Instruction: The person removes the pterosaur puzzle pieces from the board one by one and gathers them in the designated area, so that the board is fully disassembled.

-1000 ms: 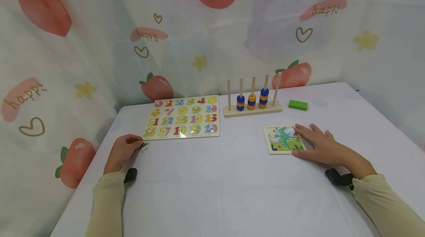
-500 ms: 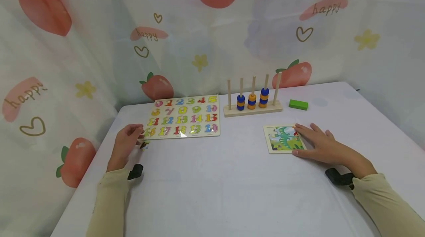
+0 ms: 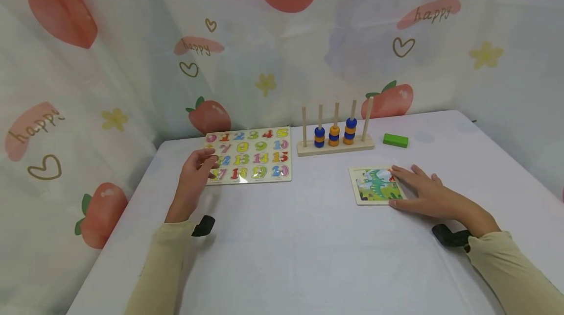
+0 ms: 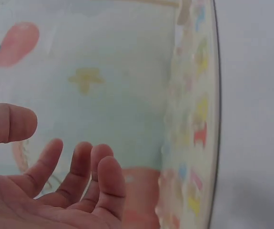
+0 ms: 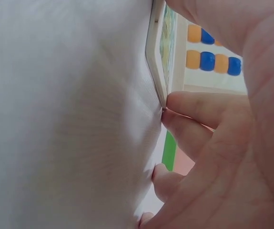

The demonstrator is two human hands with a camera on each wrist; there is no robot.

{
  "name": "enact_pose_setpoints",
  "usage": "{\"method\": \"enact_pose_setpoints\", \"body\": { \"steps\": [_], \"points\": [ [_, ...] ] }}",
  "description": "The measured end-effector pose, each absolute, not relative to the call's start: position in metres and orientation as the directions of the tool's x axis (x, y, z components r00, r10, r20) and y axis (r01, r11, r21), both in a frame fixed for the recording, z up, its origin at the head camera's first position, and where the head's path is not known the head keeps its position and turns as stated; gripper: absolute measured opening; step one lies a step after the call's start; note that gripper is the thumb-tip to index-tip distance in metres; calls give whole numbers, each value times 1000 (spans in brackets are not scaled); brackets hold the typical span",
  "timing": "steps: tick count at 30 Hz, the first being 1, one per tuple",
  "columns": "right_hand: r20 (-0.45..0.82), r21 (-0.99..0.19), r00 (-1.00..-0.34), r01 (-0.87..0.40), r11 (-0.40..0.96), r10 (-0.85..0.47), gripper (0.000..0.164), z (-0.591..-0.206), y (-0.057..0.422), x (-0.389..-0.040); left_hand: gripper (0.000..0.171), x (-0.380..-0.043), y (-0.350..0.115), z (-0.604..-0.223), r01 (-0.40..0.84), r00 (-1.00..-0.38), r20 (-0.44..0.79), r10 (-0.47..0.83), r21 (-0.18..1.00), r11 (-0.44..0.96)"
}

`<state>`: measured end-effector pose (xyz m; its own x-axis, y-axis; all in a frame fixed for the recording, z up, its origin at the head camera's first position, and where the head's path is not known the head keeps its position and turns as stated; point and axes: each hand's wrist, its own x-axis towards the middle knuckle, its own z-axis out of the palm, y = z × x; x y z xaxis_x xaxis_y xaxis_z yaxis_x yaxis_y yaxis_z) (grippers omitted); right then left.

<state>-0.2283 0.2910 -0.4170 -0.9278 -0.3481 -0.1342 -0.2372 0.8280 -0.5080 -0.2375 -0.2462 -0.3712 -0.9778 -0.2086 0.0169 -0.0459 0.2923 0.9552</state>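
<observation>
My left hand (image 3: 194, 180) is raised in front of the number puzzle board (image 3: 260, 158), overlapping its left part in the head view. Its fingers are loosely bent, the thumb stands apart, and the left wrist view shows nothing between them. On the right, my right hand (image 3: 425, 192) rests on the table with fingers spread. Its thumb and index finger touch the right edge of a small framed dinosaur jigsaw puzzle (image 3: 376, 185), one at the near corner, one at the far corner. In the right wrist view, straight fingertips (image 5: 177, 102) meet the puzzle's frame (image 5: 157, 52).
A wooden peg stand (image 3: 335, 146) with blue and orange rings on three of its pegs stands at the back. Right of it lies a green block (image 3: 395, 140). A fruit-print curtain (image 3: 273, 50) hangs behind the white table (image 3: 291, 246).
My left hand has let go of a small jigsaw piece at the board's near left corner, lifted, and moved right and forward over the board. The piece is now hidden. My right hand stays put.
</observation>
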Motion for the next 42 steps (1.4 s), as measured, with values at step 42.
{"method": "enact_pose_setpoints", "body": {
  "steps": [42],
  "points": [
    [-137,-509,-933,-222,832,-333,100,-418,291,-227,29,-269,-9,-397,-44,-966,-117,232,954,298]
  ]
}}
